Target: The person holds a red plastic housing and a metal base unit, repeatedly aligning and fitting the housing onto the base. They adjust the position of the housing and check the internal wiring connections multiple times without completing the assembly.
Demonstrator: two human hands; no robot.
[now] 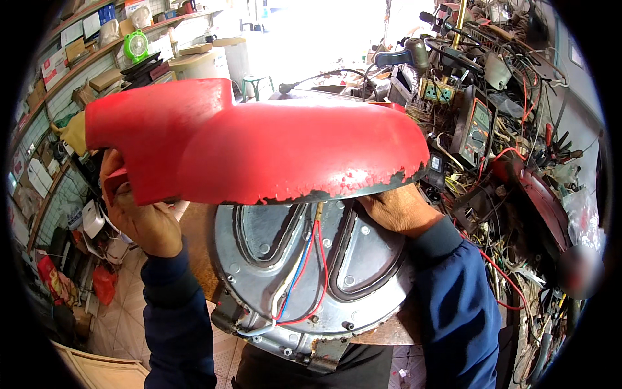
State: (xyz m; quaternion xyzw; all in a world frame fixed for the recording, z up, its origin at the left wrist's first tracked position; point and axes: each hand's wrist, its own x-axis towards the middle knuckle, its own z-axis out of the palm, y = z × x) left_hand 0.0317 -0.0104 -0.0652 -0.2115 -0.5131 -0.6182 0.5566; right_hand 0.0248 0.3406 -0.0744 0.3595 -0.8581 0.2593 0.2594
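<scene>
A large red rounded cover [298, 146] is tilted up in front of me. Its paint is chipped to black along the lower right rim. My left hand [144, 217] grips the cover's narrower left end, fingers wrapped round its edge. Under the right rim, my right hand [402, 209] holds the cover, with its fingertips hidden behind it. Just below lies a round grey metal housing [311, 308] with ribbed, raised shapes and bolts round its edge. Red, blue and white wires [301, 272] run down across the housing from beneath the cover.
The housing rests on a brown work surface [201, 249]. To the right is a heap of tangled cables and parts with a multimeter [478, 126]. A heat gun [405, 57] lies at the back. Shelves at left carry boxes and a green fan [136, 45].
</scene>
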